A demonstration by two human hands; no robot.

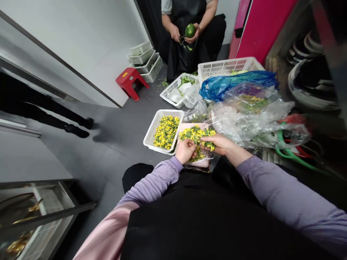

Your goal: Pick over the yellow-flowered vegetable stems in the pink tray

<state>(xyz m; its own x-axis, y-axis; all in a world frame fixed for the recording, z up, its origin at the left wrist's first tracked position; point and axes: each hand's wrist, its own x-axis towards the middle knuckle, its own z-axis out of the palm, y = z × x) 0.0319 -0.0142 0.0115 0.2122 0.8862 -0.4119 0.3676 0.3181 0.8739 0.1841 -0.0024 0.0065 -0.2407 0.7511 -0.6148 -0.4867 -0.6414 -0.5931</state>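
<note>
A pink tray [204, 164] in front of me bears a heap of yellow flowers with green stems [193, 133]. My right hand [220, 143] comes in from the right, its fingers closed round a bunch of these flowers. Beside it, my left hand [185, 151] is pinched over the tray's left side; what its fingertips hold is too small to make out. Clear plastic lies over part of the tray. Touching the tray's left side is a white basket [148, 139] filled with yellow flowers [166, 133].
A person [189, 21] opposite peels a green vegetable [190, 30]. A red stool [130, 81], stacked white baskets [155, 70] and a basket of greens [169, 94] stand beyond. Plastic bags [238, 119] and a blue bag [233, 85] crowd the right. Another person's legs [54, 108] show left.
</note>
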